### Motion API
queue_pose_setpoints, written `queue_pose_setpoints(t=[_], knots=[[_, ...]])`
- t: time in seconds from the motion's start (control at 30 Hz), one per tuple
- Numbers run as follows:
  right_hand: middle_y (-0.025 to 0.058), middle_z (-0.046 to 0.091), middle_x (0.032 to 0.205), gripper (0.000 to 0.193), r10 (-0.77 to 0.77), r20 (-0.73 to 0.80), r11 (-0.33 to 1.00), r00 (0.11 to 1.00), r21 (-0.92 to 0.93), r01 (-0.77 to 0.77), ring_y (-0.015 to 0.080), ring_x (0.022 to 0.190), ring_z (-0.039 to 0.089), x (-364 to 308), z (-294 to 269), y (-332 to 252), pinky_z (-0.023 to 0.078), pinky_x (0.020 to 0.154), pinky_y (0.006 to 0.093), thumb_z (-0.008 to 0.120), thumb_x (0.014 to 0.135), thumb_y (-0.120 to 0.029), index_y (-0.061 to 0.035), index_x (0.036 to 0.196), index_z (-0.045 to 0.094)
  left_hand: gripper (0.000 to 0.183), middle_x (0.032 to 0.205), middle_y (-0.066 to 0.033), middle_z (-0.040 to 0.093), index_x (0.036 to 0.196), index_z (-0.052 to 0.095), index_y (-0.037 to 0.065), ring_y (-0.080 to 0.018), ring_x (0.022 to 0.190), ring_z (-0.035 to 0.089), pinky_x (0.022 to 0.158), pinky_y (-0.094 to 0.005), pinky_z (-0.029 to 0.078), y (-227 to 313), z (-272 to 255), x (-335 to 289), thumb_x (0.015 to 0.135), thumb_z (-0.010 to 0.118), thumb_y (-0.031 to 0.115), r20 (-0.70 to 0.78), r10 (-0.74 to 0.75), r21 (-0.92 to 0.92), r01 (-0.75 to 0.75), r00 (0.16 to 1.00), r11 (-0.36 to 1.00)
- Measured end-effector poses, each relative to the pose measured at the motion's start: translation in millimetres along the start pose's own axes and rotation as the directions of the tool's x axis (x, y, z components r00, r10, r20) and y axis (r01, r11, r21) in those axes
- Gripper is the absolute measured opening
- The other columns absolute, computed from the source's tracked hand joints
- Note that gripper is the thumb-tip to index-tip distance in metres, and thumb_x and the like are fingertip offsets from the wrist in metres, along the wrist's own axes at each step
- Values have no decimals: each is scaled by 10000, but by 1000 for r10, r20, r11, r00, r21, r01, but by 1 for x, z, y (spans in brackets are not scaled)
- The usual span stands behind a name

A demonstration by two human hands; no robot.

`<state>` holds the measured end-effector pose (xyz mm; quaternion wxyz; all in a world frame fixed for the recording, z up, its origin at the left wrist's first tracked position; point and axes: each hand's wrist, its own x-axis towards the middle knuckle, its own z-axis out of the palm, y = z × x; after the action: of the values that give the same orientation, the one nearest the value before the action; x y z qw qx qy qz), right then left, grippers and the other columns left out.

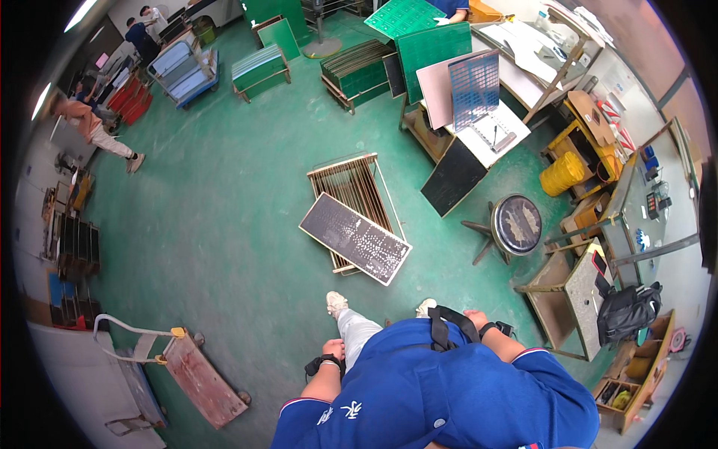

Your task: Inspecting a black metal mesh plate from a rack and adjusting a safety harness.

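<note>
My left hand hangs beside my left thigh, its fingers curled in with nothing seen in them. Close to my right hip, my right hand is also closed, near a black strap across my waist. Dark bands sit at both wrists. Neither hand touches the slatted wooden rack on the floor ahead of my feet. Slantwise across that rack lies a dark rectangular board with a pale edge and many whitish specks.
A round stool stands to the right, near a workbench with upright panels. A flat trolley is at the lower left. Green panel racks stand farther off. A person in an orange top is at the far left.
</note>
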<state>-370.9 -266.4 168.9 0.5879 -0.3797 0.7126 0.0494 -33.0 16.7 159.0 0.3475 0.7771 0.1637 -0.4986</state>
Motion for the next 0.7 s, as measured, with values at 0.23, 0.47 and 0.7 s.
queue_pose_setpoints(t=[0.23, 0.47, 0.7], knots=[[0, 532, 784, 170, -30, -25, 999, 999, -15, 30, 148, 726, 512, 2, 2, 4, 384, 624, 354, 470, 786, -219, -137, 920, 535, 222, 656, -19, 522, 880, 534, 67, -104, 475, 445, 427, -241, 387, -5, 0, 6, 747, 364, 18, 2, -7, -27, 7, 1000, 1000], [2, 534, 795, 167, -32, -10, 999, 999, -4, 32, 148, 730, 511, 12, 2, 16, 386, 615, 350, 478, 787, -238, -131, 899, 540, 215, 673, -21, 524, 878, 537, 67, -105, 493, 448, 438, -244, 392, -9, -2, 11, 756, 363, 30, 19, -9, -12, 9, 1000, 1000], [6, 534, 785, 180, -19, -7, 999, 1000, 27, 20, 149, 727, 512, 9, 1, 10, 389, 607, 343, 486, 784, -250, -127, 905, 537, 225, 689, -26, 525, 886, 533, 59, -110, 511, 454, 440, -239, 390, -9, -1, 6, 757, 353, 19, 19, -5, -41, 5, 1000, 999]])
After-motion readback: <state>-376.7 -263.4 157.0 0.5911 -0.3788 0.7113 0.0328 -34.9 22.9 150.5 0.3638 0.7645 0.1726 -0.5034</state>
